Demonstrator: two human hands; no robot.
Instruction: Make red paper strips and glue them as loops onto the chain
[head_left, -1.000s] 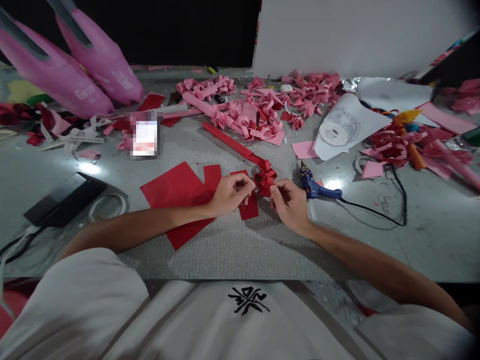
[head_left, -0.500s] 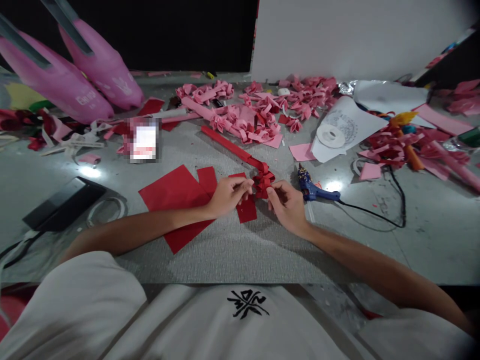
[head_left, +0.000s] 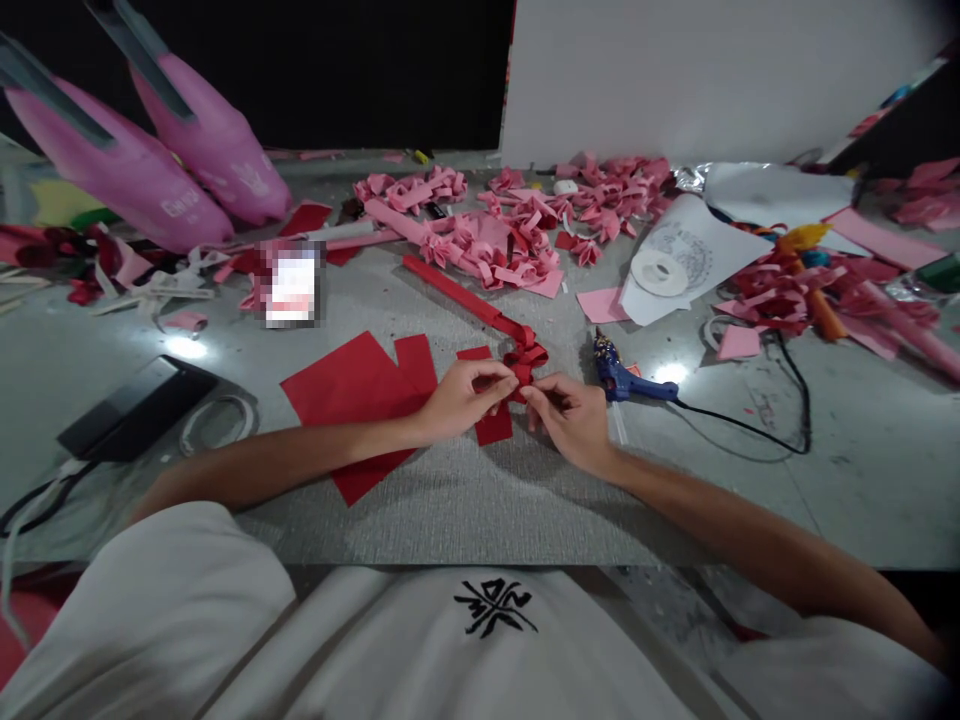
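A looped red paper piece (head_left: 526, 354) lies at the middle of the table, at the lower end of a long red strip (head_left: 450, 290). My left hand (head_left: 466, 398) pinches at its near edge from the left. From the right, my right hand (head_left: 571, 412) closes its thumb and finger on the same edge, fingertips almost touching those of the left. Flat red sheets (head_left: 349, 385) lie left of and beneath my left forearm. A smaller red piece (head_left: 493, 425) rests between the hands, partly hidden.
A blue glue gun (head_left: 637, 385) with a black cord lies at the right. Behind are pink paper loops (head_left: 480, 240) and a white ribbon spool (head_left: 660, 272). At the left are a black power bank (head_left: 135, 405) and pink bottles (head_left: 217, 150).
My left hand has moved slightly right and my right hand slightly left, so the fingertips are closer together at the near edge of the red looped piece.
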